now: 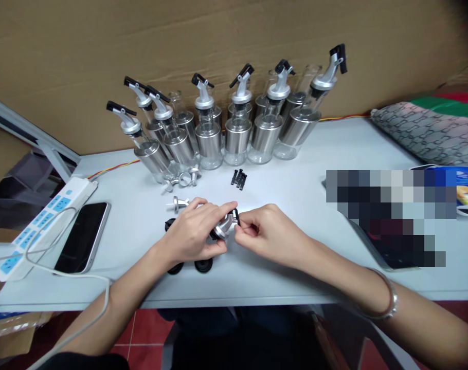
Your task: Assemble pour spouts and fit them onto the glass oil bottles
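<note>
Inside the table's (291, 190) near edge, well apart from seven spout-topped bottles (237, 134) on the far side, the left hand (193, 226) held one silver spout (221, 228), fingers curled around it. The right hand (270, 231) had its fingers pinching the black lever (236, 216). One phone (83, 236) lay left.

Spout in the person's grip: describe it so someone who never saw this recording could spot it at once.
On the table, come from the bottles toward the person, to where the left grip and right grip nearly meet. The silver spout is between them: unlike the loose spouts and those on the bottles, it alone is held.
</note>
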`<action>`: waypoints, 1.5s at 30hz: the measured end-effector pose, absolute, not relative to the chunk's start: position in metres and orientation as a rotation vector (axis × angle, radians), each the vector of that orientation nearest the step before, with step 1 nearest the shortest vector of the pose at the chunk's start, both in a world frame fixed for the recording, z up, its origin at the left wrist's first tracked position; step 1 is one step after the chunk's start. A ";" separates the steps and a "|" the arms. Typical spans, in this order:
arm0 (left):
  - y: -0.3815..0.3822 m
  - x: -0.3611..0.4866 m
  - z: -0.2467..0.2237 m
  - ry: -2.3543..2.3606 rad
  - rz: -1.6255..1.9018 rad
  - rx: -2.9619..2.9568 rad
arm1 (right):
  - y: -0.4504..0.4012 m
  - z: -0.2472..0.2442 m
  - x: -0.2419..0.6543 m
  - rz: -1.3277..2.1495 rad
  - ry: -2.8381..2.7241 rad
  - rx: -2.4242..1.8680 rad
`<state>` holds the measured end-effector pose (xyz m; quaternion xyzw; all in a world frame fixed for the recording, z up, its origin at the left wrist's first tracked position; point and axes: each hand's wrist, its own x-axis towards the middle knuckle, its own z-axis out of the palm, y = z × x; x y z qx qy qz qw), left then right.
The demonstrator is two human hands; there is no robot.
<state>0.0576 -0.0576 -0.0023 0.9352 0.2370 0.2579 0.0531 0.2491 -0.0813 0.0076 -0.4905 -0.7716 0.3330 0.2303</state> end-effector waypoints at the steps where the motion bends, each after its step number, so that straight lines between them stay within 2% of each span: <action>1: -0.057 0.057 -0.002 0.720 0.784 2.835 | -0.081 0.008 0.249 0.914 -2.124 -1.332; 12: -0.054 0.055 0.001 0.739 0.783 2.802 | -0.083 0.010 0.251 1.070 -2.069 -1.184; 23: -0.056 0.056 0.001 0.795 0.773 2.748 | -0.082 0.012 0.251 1.704 -1.732 -1.101; 30: -0.056 0.056 0.003 0.741 0.778 2.747 | -0.081 0.010 0.249 1.527 -1.712 -1.136; 45: -0.056 0.057 0.001 0.709 0.838 2.707 | -0.077 0.021 0.256 1.833 -1.622 -0.974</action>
